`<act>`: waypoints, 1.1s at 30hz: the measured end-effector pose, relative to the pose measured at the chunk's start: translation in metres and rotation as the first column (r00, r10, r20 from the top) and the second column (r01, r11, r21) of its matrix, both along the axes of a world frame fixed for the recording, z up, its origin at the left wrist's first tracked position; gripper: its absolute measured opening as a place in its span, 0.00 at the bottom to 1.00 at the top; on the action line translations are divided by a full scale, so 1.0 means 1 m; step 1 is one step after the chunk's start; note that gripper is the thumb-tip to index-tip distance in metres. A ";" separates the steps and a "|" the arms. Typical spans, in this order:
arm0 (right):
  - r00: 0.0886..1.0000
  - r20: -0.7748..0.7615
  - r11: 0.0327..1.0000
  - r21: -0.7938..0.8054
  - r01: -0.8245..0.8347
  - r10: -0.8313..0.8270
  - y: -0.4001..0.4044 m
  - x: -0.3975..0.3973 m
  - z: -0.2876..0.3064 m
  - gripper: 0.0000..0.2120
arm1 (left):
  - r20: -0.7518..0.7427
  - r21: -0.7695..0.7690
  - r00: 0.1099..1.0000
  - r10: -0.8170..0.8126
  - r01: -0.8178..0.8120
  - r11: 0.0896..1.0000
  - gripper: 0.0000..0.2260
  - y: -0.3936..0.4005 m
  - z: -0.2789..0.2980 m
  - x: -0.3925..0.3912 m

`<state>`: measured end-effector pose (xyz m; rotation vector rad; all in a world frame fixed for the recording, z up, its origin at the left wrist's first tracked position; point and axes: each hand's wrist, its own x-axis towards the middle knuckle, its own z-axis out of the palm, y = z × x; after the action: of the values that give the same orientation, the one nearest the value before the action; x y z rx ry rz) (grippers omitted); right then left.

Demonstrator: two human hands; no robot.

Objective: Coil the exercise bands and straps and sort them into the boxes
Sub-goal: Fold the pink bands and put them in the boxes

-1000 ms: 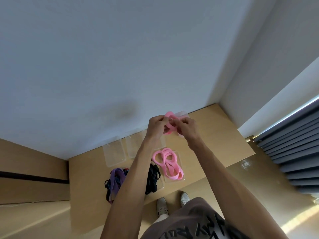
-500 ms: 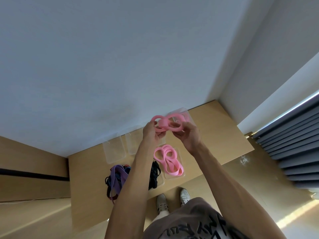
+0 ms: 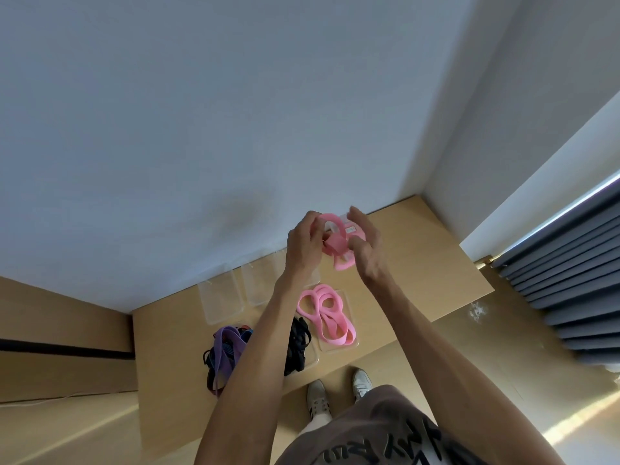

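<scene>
A pink exercise band (image 3: 337,241) is twisted into loops in the air above the wooden table (image 3: 436,263). My left hand (image 3: 303,245) pinches its left side, and my right hand (image 3: 365,245) grips its right side with the upper fingers spread. Below them, several pink bands (image 3: 323,312) lie in a clear box (image 3: 349,344) near the table's front edge. A clear box (image 3: 310,359) left of it holds black straps (image 3: 298,344), partly hidden by my left forearm. A loose heap of purple and black bands (image 3: 226,347) lies at the front left.
Two clear boxes (image 3: 221,302) (image 3: 258,283) stand at the back of the table against the white wall; another clear box (image 3: 347,218) is mostly hidden behind my hands. Grey curtains (image 3: 570,263) hang at the right. My shoes (image 3: 339,392) stand on the floor by the table.
The pink band went from a bunch to a flat figure-eight, then to a tighter twist. My hands have turned, and the right hand's fingers have opened upward.
</scene>
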<state>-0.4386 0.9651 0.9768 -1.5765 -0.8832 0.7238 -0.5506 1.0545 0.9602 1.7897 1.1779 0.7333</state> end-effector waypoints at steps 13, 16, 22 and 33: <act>0.908 -0.418 0.950 -0.273 -0.154 0.026 0.016 0.008 -0.019 0.11 | 0.030 -0.488 0.968 0.250 -0.204 0.849 0.15 -0.005 0.001 -0.005; 0.933 -0.359 0.942 -0.322 -0.098 -0.025 0.019 0.004 -0.031 0.09 | 0.083 -0.622 0.976 0.199 -0.106 0.776 0.12 -0.020 -0.011 -0.012; 0.951 -0.300 0.886 -0.458 -0.073 -0.077 0.006 -0.018 -0.071 0.09 | -0.020 -0.596 0.956 0.294 -0.247 0.764 0.03 -0.052 -0.043 -0.026; 0.920 -0.232 0.774 -0.623 0.109 -0.316 0.020 -0.023 -0.124 0.08 | -0.391 -0.427 0.918 0.074 -0.252 0.868 0.15 -0.027 -0.113 -0.036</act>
<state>-0.4611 0.9847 0.8524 -1.9951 -0.2063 1.1317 -0.5866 1.0280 0.8468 1.4490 1.6151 0.1700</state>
